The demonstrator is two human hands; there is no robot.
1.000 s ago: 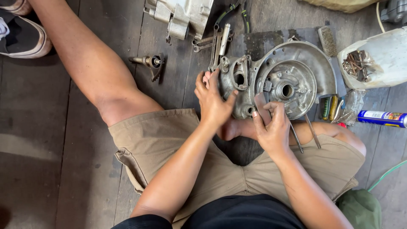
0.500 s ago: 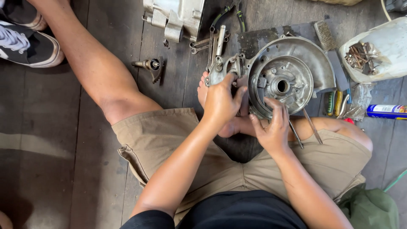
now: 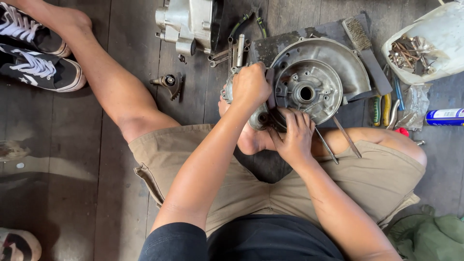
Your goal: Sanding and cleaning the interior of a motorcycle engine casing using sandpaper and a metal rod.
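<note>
Grey metal engine casing point(image 3: 314, 84) sits on the dark wooden floor point(image 3: 121, 193), right in front of the seated person, round hub hole facing up. Left hand point(image 3: 250, 87) is fisted tight on the casing's left edge, fingers wrapped over a dark handle-like part there; what exactly it is, I cannot tell. Right hand point(image 3: 294, 135) presses against the lower rim, fingers curled together on the metal, just below the left hand. Two thin metal rods point(image 3: 338, 140) lie just right of the right hand, across the knee. Beyond the left hand, a second casing piece point(image 3: 188, 21) and loose wrenches point(image 3: 232, 50). Farther right of both hands: a wire brush point(image 3: 365, 48), a white tub of bolts point(image 3: 425, 46), a spray can point(image 3: 444, 117). Far left, black sneakers point(image 3: 38, 53).
</note>
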